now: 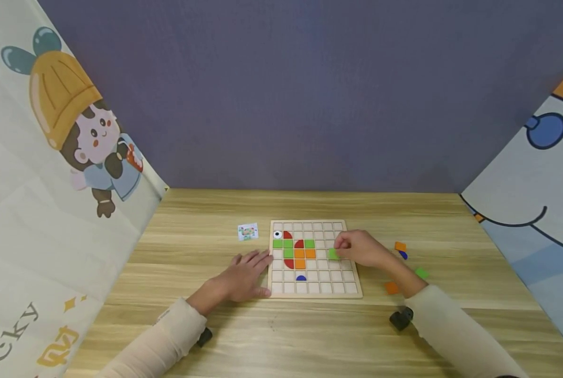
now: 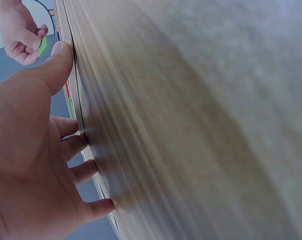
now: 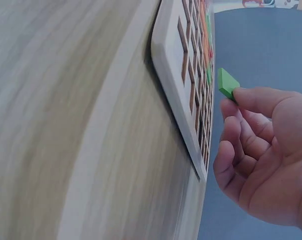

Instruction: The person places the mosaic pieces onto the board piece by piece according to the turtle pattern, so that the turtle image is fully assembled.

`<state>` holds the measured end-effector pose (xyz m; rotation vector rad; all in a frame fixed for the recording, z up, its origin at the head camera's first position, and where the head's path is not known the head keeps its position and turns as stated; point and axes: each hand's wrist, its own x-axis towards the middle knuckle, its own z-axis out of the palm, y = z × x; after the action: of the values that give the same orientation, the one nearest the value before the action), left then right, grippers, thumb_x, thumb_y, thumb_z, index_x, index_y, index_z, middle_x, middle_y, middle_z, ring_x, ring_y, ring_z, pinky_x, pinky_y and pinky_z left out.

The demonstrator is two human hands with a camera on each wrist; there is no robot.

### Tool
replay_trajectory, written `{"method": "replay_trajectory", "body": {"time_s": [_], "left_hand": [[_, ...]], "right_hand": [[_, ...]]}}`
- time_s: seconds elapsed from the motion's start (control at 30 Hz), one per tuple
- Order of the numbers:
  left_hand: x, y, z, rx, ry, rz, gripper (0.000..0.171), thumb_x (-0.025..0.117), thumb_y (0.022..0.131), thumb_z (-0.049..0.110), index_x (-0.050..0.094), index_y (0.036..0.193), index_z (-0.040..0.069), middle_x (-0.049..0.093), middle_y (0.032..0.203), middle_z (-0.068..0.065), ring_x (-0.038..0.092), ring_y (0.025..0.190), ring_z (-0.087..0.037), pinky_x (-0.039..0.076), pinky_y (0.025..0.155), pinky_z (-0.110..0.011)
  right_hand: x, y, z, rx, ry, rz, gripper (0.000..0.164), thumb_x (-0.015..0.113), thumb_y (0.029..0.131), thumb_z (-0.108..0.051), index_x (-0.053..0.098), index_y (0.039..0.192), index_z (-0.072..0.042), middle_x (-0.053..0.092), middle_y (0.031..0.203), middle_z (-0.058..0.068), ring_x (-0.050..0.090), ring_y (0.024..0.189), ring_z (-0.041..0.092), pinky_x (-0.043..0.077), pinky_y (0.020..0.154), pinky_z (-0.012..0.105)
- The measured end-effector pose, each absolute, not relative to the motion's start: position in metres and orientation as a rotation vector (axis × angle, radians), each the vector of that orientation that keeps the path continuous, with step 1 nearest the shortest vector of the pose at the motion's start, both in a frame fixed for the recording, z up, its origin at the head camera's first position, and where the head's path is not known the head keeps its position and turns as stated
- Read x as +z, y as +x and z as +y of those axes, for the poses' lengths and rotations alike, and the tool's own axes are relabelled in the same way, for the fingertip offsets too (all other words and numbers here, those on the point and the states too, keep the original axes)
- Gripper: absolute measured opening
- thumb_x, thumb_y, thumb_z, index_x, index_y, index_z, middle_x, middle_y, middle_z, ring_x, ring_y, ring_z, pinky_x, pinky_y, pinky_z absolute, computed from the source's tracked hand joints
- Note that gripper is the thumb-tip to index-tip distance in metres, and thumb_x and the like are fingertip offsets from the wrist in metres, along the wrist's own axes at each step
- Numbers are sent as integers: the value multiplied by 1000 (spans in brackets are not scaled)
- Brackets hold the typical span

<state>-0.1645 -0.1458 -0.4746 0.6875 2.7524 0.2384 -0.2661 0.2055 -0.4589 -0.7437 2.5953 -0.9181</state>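
A wooden grid board (image 1: 314, 292) lies on the table with green, orange, red and blue pieces and an eye piece (image 1: 277, 234) set in its cells. Between thumb and index finger, my right hand (image 1: 363, 248) pinches a green square tile (image 3: 227, 83), held just above the right part of the board. My left hand (image 1: 248, 276) rests at the board's left edge, fingers spread, with the thumb near the lower left corner. In the left wrist view, the fingertips (image 2: 104, 206) touch the tabletop beside the board.
A small picture card (image 1: 247, 231) lies left of the board. To the right are loose pieces: an orange tile (image 1: 400, 245), a blue piece (image 1: 403, 255), a green tile (image 1: 421, 273) and another orange tile (image 1: 392, 287). A dark partition (image 1: 309, 105) stands behind the table.
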Motion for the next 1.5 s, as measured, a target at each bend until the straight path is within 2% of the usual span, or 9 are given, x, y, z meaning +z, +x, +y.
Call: {"method": "replay_trajectory", "body": {"time_s": [0.37, 0.73, 1.5], "left_hand": [[-476, -164, -146, 239, 689, 2750, 89, 57, 95, 63, 24, 163, 15, 21, 171, -7, 24, 156, -38, 25, 118, -71], [-475, -166, -145, 227, 686, 2753, 89, 55, 95, 64, 24, 163, 15, 20, 172, -6, 23, 156, -36, 25, 118, -71], [-474, -165, -145, 221, 681, 2752, 89, 57, 95, 63, 24, 163, 15, 20, 172, -6, 23, 156, -36, 25, 119, -70]], "right_hand": [[-464, -265, 182, -936, -814, 2519, 5, 73, 94, -18, 71, 95, -15, 69, 83, -5, 59, 73, 12, 51, 71, 28], [-466, -259, 162, -885, -880, 2513, 6, 74, 91, -16, 69, 89, -16, 67, 75, -8, 58, 68, 9, 52, 69, 27], [-473, -258, 151, -808, -891, 2551, 6, 74, 89, -15, 70, 87, -19, 67, 74, -11, 59, 70, 6, 51, 72, 26]]}}
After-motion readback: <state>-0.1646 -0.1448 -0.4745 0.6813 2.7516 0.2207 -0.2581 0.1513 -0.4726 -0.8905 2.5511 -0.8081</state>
